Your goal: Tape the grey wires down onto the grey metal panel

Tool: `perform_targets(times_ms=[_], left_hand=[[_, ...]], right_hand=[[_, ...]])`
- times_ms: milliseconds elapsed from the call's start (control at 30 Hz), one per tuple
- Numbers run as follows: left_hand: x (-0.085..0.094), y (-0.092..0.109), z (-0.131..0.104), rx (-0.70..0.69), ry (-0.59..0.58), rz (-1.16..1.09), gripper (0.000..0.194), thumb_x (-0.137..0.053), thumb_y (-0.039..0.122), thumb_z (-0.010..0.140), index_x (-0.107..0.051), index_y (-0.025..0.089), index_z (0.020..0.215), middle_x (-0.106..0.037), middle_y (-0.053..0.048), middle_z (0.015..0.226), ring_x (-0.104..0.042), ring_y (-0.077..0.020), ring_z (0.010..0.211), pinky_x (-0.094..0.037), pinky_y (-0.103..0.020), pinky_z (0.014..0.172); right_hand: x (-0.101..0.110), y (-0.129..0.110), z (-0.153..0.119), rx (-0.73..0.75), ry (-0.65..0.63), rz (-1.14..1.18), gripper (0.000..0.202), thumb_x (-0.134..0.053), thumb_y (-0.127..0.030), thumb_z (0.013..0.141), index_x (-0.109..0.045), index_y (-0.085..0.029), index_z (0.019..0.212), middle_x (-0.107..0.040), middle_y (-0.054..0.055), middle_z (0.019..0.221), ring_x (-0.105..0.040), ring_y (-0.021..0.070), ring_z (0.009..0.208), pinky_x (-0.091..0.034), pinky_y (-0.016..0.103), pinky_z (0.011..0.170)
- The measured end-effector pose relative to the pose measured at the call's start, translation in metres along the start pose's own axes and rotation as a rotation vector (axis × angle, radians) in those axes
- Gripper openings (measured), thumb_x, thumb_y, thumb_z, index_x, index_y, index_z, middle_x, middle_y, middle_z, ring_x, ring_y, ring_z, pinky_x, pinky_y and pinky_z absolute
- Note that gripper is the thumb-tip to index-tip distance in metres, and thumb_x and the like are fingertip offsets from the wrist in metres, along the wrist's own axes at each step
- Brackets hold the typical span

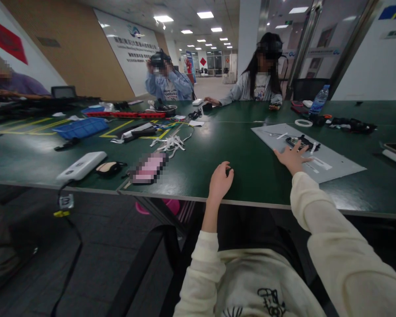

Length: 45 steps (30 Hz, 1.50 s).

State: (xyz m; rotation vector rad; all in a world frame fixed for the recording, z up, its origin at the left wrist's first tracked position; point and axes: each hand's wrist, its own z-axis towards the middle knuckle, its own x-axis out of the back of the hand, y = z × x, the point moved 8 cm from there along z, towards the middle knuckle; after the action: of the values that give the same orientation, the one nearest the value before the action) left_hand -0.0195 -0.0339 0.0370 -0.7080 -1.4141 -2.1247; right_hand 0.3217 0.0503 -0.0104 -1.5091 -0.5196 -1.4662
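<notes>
My right hand (293, 158) lies with spread fingers over the near part of a grey board (341, 165), its fingertips at a small black device (302, 143) with white strips around it. Whether the fingers touch the device I cannot tell. My left hand (221, 178) rests by the table's front edge, to the left of the board. Its fingers are curled, with thumb and fingertips close together, and what is between them, if anything, is too small to make out.
On the green table (240, 145) are a pink-screened phone (149, 168), a white power strip (82, 166), a heap of white strips (171, 143), a blue tray (81, 127), a tape roll (303, 123) and a bottle (320, 100). Two people with headsets sit opposite; another is at far left.
</notes>
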Motion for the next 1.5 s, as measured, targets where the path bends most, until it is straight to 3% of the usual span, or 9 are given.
perform_targets(times_ms=[333,767,967,1133,1500], left_hand=[[-0.002,-0.002,0.0,-0.014,0.005,0.028,0.033,-0.049,0.025,0.093,-0.052,0.017,0.125,-0.064,-0.008,0.114,-0.06,-0.0185,0.107,-0.048,-0.037,0.096],[-0.001,0.004,-0.003,-0.033,-0.014,0.063,0.033,-0.049,0.024,0.093,-0.053,0.016,0.125,-0.062,-0.008,0.117,-0.06,-0.0181,0.107,-0.048,-0.036,0.096],[-0.005,0.003,0.0,-0.051,-0.013,0.094,0.031,-0.048,0.023,0.093,-0.054,0.017,0.123,-0.061,-0.008,0.118,-0.059,-0.0179,0.108,-0.048,-0.035,0.097],[-0.007,0.002,0.001,-0.07,-0.016,0.12,0.032,-0.047,0.024,0.094,-0.053,0.016,0.124,-0.06,-0.009,0.119,-0.058,-0.0189,0.11,-0.047,-0.037,0.098],[-0.006,0.006,-0.001,-0.084,-0.024,0.14,0.033,-0.047,0.026,0.093,-0.053,0.016,0.125,-0.06,-0.009,0.12,-0.058,-0.02,0.11,-0.048,-0.039,0.097]], right_hand=[[0.003,0.032,0.019,-0.173,0.085,-0.005,0.074,-0.035,-0.061,0.088,-0.044,-0.011,0.142,0.01,0.024,0.157,-0.003,0.0468,0.137,-0.015,0.079,0.09],[-0.001,0.023,0.025,0.272,0.029,-0.157,0.055,-0.03,-0.05,0.091,-0.048,-0.027,0.138,-0.014,0.008,0.157,0.003,0.0421,0.142,-0.007,0.08,0.097],[-0.004,0.033,0.033,0.166,-0.048,-0.029,0.052,-0.037,-0.051,0.091,-0.05,-0.028,0.135,-0.012,0.01,0.158,0.001,0.0417,0.142,-0.009,0.078,0.098],[-0.002,0.031,0.032,0.129,0.007,-0.002,0.053,-0.036,-0.05,0.091,-0.049,-0.026,0.136,-0.005,0.012,0.158,0.005,0.0428,0.142,-0.007,0.079,0.097],[-0.002,0.043,0.033,0.075,0.033,0.032,0.056,-0.037,-0.05,0.089,-0.047,-0.023,0.136,-0.003,0.014,0.157,0.007,0.0441,0.141,-0.01,0.079,0.097]])
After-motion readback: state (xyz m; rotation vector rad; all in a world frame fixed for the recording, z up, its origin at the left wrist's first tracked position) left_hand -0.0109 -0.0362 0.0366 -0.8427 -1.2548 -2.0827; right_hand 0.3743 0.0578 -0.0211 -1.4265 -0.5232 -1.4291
